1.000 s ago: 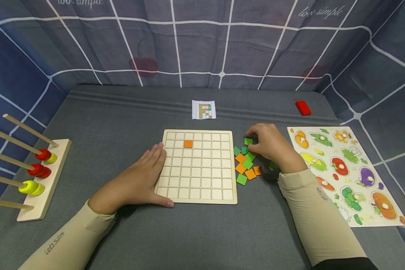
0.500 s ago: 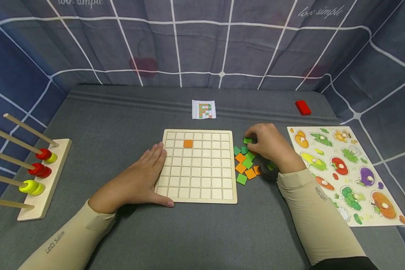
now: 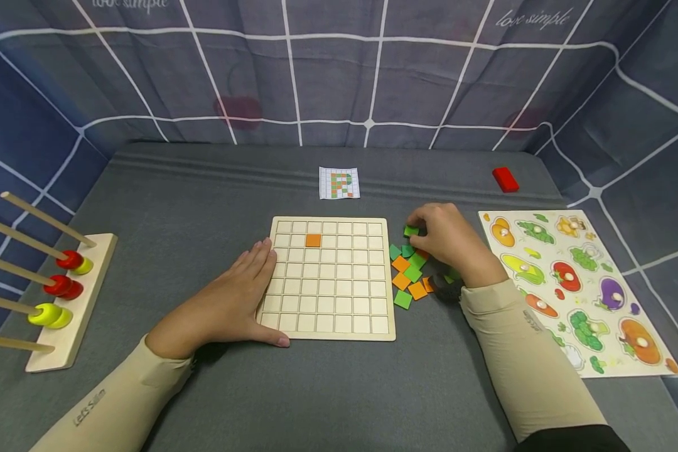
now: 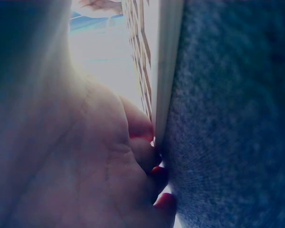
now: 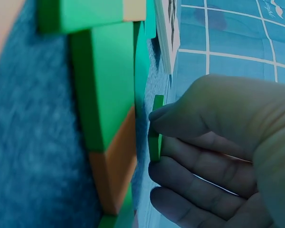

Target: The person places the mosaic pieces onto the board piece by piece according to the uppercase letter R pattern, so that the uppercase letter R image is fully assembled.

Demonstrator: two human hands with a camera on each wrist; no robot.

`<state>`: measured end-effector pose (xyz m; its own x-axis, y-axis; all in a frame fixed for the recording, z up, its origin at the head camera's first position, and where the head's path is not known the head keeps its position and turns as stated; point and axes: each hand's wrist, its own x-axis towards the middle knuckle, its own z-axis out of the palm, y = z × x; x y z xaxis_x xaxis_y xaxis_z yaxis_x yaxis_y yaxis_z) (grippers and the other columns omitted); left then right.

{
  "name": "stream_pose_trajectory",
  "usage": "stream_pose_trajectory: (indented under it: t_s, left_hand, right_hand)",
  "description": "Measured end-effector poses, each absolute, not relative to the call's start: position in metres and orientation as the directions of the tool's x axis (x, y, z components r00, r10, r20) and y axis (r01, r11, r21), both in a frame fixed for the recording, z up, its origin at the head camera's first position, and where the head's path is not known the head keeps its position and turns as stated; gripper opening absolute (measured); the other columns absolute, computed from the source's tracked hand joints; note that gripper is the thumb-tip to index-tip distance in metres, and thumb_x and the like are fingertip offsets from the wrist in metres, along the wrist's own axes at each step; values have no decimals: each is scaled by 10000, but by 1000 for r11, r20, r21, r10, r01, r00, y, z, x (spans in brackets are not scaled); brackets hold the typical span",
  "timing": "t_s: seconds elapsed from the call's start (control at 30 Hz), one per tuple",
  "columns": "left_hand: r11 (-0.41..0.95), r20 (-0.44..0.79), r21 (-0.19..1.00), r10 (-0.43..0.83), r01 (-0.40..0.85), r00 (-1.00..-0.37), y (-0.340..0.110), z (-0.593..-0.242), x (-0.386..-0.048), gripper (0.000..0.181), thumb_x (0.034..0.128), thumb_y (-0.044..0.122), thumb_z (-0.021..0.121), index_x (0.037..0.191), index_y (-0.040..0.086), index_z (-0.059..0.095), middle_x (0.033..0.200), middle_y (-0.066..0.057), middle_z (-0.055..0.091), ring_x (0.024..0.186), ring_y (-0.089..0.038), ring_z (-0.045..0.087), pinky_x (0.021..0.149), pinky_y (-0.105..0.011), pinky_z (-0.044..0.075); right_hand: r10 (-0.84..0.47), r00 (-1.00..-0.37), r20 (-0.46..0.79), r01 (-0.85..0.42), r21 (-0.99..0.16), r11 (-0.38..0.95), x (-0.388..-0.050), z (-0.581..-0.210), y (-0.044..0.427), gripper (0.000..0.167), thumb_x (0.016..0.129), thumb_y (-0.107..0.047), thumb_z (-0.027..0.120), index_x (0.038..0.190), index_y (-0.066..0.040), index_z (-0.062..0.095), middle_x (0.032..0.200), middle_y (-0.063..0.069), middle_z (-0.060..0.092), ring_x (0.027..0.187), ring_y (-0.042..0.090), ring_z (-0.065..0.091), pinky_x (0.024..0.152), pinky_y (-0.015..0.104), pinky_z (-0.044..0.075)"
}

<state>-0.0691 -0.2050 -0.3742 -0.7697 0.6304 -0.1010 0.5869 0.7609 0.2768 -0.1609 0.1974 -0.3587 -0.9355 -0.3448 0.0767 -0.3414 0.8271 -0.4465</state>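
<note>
In the head view my left hand (image 3: 228, 298) lies with straight fingers along the left edge of a wooden grid board (image 3: 336, 290), its thumb at the near corner. One orange square tile (image 3: 313, 240) sits in a cell of the board's second row. My right hand (image 3: 451, 242), right of the board, pinches a green square tile (image 5: 155, 137) between thumb and fingers, as the right wrist view shows. Beside and below it lies a loose pile of green and orange tiles (image 3: 412, 273), partly hidden by the hand. In the left wrist view, the fingers (image 4: 140, 154) touch the board's side.
A small card (image 3: 339, 183) with a coloured grid pattern lies behind the board. At right are a vegetable puzzle board (image 3: 548, 260) and a red block (image 3: 505, 179). A wooden peg stand (image 3: 73, 314) with red and yellow beads stands at left.
My right hand has shifted slightly away from me and left with the pinched green tile, uncovering more of an orange tile in the pile. The left hand stays on the board.
</note>
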Motion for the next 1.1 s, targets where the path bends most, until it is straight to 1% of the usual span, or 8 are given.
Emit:
stream_pose_trajectory:
  t_s: [0.13, 0.37, 0.6, 0.83, 1.1]
  left_hand:
    - [764, -104, 277, 627, 583, -772, -206, -374, -68, 1518, 682, 913, 709, 1601, -164, 162, 1678, -353, 55, 1560, -463, 67, 1243, -548, 134]
    - [766, -104, 284, 623, 577, -776, -207, -374, -67, 1517, 680, 912, 711, 1601, -163, 168, 1681, -347, 52, 1560, -461, 69, 1242, -552, 140]
    - [763, -94, 281, 626, 583, -774, -207, -375, -67, 1515, 683, 909, 712, 1600, -166, 165, 1682, -344, 61, 1558, -467, 79, 1241, -551, 144]
    - [765, -94, 281, 623, 579, -777, -207, -375, -68, 1516, 679, 905, 719, 1601, -164, 166, 1680, -348, 57, 1557, -468, 84, 1238, -560, 150]
    - [770, -114, 286, 618, 570, -778, -206, -373, -68, 1531, 674, 934, 686, 1610, -151, 145, 1691, -328, 29, 1566, -445, 52, 1244, -547, 129]
  right_hand:
    - [-345, -935, 82, -344, -442, 829, -163, -356, 191, 210, 878, -17, 786, 1083, 31, 776, 1058, 164, 730, 955, 308, 666, 850, 491, 554]
    - [-392, -913, 111, -399, -446, 801, -166, -355, 179, 202, 876, -16, 773, 1073, 27, 779, 1051, 158, 733, 936, 296, 660, 836, 473, 547]
    - [-434, -892, 124, -441, -443, 781, -169, -354, 165, 197, 887, -24, 794, 1081, 13, 783, 1049, 139, 731, 922, 282, 653, 831, 446, 541]
    - [-488, -862, 136, -489, -480, 729, -171, -352, 141, 193, 899, -5, 782, 1091, 16, 774, 1051, 122, 726, 918, 255, 658, 817, 413, 551]
    - [-546, -826, 143, -528, -535, 659, -170, -349, 114, 190, 906, -2, 797, 1096, 4, 784, 1064, 99, 740, 974, 231, 674, 861, 374, 553]
